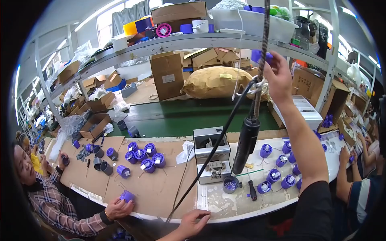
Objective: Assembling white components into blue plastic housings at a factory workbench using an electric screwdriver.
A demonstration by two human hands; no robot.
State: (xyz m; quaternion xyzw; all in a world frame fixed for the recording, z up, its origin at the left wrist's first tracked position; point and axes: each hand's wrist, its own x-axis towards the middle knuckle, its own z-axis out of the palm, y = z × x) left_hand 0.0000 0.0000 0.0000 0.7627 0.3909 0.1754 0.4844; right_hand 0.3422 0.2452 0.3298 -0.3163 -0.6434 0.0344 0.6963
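Right hand (277, 76) raised, fingers gripping purple part (257, 56).

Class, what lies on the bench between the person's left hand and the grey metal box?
In the head view, left hand and grey metal box are separated by bare bench crossed by a black cable.

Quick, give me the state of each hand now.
Left hand: open, fingers resting on the table edge, holding nothing.
Right hand: raised, gripping a purple part.

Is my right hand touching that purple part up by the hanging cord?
Touching. The head view shows the right hand raised beside the hanging cord, its fingers wrapped around the purple part.
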